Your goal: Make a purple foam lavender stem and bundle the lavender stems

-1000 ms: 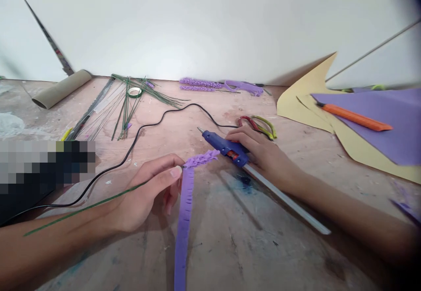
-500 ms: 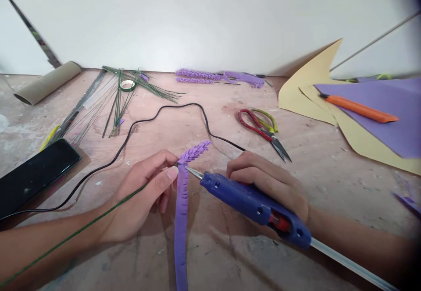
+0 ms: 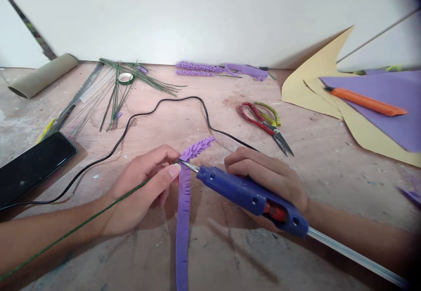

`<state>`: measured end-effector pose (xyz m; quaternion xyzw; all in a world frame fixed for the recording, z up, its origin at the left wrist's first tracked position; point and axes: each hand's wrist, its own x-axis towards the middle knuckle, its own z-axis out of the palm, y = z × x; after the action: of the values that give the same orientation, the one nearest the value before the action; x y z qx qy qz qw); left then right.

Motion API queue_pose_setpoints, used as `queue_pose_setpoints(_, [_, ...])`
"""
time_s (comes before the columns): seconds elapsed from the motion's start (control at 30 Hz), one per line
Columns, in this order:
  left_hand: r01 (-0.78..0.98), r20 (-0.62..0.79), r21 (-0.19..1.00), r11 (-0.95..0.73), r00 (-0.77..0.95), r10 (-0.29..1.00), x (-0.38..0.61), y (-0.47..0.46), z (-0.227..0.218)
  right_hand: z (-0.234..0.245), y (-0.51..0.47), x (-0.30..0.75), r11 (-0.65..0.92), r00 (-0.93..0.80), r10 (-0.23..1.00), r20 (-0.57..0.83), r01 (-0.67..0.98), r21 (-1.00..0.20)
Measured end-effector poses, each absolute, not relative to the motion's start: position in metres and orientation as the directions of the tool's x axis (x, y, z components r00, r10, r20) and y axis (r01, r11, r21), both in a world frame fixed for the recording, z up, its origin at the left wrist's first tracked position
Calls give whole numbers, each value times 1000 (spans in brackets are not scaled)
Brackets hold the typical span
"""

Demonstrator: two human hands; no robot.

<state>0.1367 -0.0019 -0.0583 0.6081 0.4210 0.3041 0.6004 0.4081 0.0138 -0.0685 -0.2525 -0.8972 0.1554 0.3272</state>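
Note:
My left hand [image 3: 144, 190] pinches a thin green wire stem [image 3: 69, 236] where a fringed purple foam strip [image 3: 183, 221] wraps onto it; the wrapped tip [image 3: 197, 147] points up and to the right. My right hand [image 3: 266, 179] grips a blue hot glue gun [image 3: 250, 198] with a clear glue stick [image 3: 355, 258] sticking out behind. The gun's metal nozzle [image 3: 188, 165] touches the strip right beside my left thumb. The loose end of the strip runs down to the bottom edge of the view.
On the wooden table lie the gun's black cord [image 3: 141, 120], red and yellow-green scissors [image 3: 265, 122], a black phone [image 3: 31, 166], green wires and a tape roll [image 3: 125, 78], finished purple sprigs [image 3: 200, 68], a cardboard tube [image 3: 41, 75], yellow and purple sheets [image 3: 378, 115] and an orange cutter [image 3: 365, 101].
My right hand lifted the glue gun from the table, drew it toward me and brought its nozzle to the strip at my left thumb. The scissors came into full view.

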Motion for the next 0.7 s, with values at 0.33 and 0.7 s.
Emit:
queue_pose_setpoints(0.33, [157, -138, 985, 72, 464, 875, 135, -4, -58, -64, 3, 407, 719, -594, 680, 430, 424, -551])
queue_pose_setpoints(0.7, [168, -129, 984, 54, 474, 871, 136, -3, -59, -70, 10, 407, 784, -606, 610, 511, 370, -498])
